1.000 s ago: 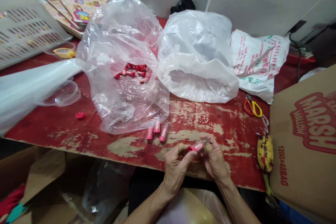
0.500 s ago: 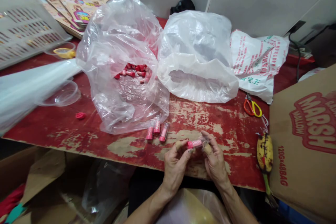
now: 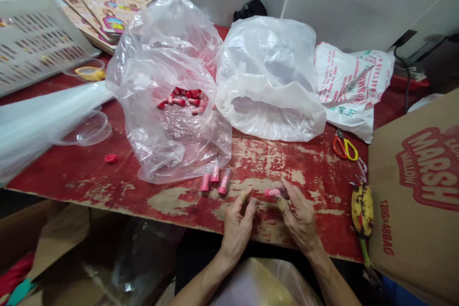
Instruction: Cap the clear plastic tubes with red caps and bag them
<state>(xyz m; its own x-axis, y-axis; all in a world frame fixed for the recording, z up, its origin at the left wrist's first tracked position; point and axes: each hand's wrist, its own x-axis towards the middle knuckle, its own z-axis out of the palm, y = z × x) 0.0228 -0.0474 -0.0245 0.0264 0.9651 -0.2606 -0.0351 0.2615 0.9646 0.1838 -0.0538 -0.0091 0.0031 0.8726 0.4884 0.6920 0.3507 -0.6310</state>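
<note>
My right hand (image 3: pixel 297 211) pinches a small pink-capped clear tube (image 3: pixel 273 192) just above the worn red table (image 3: pixel 172 196). My left hand (image 3: pixel 239 219) hovers a little to the tube's left, fingers loosely curled and apart, holding nothing. Three like tubes (image 3: pixel 215 178) lie on the table ahead of my left hand, at the foot of a clear plastic bag (image 3: pixel 168 91) with red and pink pieces inside.
A white plastic bag (image 3: pixel 268 81) and a printed bag (image 3: pixel 353 83) sit behind. Orange scissors (image 3: pixel 344 146), a spotted banana (image 3: pixel 362 210) and a cardboard box (image 3: pixel 418 186) are at right. A white basket (image 3: pixel 34 38), clear lids (image 3: pixel 86 126) and a pink cap (image 3: pixel 111 158) are at left.
My left hand has let go of the tube and drawn back. My right hand carries the tube forward and lower toward the table.
</note>
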